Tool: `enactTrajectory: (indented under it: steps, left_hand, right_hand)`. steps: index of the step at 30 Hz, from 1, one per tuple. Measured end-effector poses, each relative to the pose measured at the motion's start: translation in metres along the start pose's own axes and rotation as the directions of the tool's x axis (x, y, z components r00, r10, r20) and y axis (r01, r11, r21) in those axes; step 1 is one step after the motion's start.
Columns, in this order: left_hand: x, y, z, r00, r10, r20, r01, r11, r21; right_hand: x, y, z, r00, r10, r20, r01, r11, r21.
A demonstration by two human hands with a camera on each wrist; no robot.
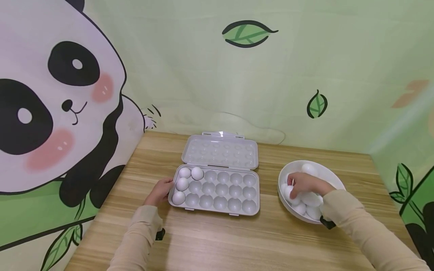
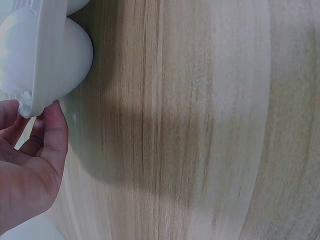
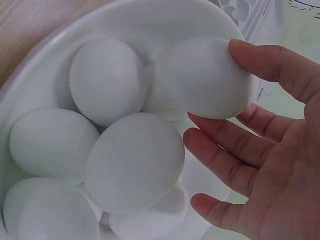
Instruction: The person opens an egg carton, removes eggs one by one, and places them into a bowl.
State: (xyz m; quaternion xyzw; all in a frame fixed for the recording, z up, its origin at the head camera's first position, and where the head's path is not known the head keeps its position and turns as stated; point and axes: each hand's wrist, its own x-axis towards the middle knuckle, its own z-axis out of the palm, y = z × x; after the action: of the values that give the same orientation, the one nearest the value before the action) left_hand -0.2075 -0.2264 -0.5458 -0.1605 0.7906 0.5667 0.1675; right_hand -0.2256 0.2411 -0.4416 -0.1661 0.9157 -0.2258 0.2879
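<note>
An egg carton (image 1: 222,211) of pale plastic lies with its lid (image 1: 220,152) folded back on the table. Several white eggs (image 1: 179,197) sit in the cups at its left end. My left hand (image 1: 161,192) grips the carton's left edge; the left wrist view has that hand (image 2: 35,160) pinching the rim between thumb and fingers. Inside a white bowl (image 1: 339,184) at the right, my right hand (image 1: 306,183) is over a pile of eggs. From the right wrist view, this hand (image 3: 270,135) pinches one egg (image 3: 200,77) between thumb and fingers near the bowl's wall.
The wooden table (image 1: 210,241) carries both carton and bowl, with a gap of bare wood between them. A printed cloth (image 1: 190,75) with a panda and leaves hangs behind and along the sides. Loose eggs (image 3: 135,162) crowd the bowl beside my right hand.
</note>
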Motion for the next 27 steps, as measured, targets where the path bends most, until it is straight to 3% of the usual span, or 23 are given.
enactTrajectory:
  steps: [27]
  left_hand:
    - [0.001, -0.002, -0.001, 1.000, -0.010, 0.008, 0.010, 1.000, -0.012]
  right_hand:
    - [0.002, 0.000, 0.012, 1.000, 0.014, 0.011, -0.014, 0.999, -0.041]
